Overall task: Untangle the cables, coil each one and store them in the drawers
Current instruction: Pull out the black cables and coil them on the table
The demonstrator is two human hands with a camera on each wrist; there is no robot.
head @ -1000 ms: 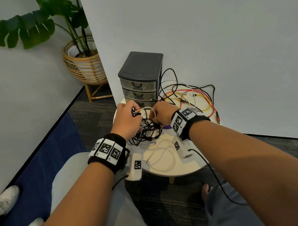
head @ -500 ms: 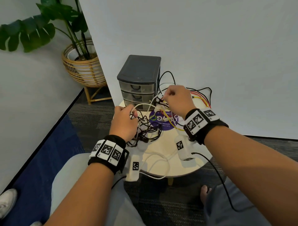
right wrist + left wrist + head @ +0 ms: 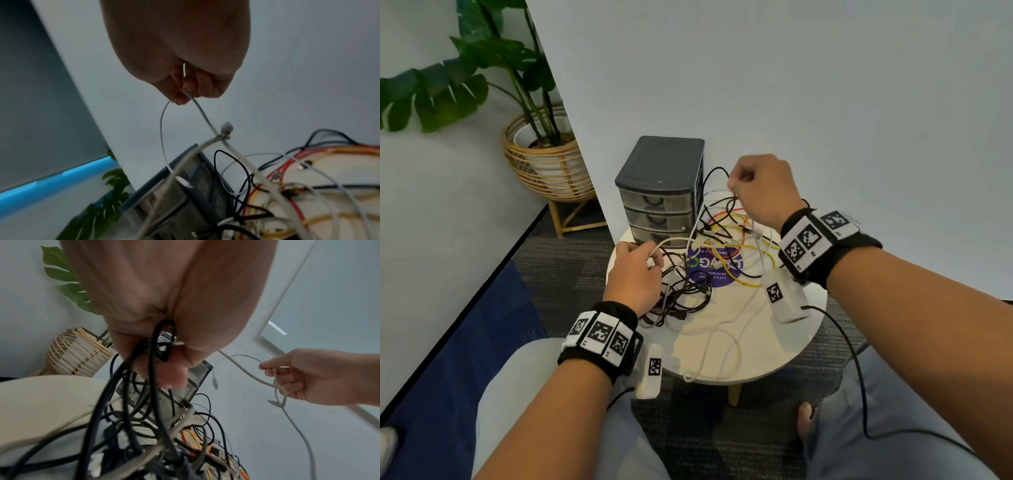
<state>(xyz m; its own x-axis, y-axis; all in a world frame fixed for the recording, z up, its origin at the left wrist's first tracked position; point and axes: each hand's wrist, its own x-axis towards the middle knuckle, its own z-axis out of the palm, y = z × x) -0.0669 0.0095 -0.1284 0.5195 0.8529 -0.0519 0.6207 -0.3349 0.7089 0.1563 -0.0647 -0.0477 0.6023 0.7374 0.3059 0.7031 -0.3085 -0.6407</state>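
My right hand (image 3: 760, 192) has risen higher than half a second ago, now level with the top of the three-drawer organizer (image 3: 662, 192), pinching a thin white cable (image 3: 203, 116) that stretches up from the tangle (image 3: 709, 260) on the round table (image 3: 774, 359); my left hand (image 3: 635, 277) stays low at the table's left side, fingers curled around a bundle of black cables (image 3: 156, 386), all drawers closed

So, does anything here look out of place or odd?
Only the expected mess: the cables lie tangled on the round table, and one white cable droops over its front edge. All three drawers look closed. No visible damage.
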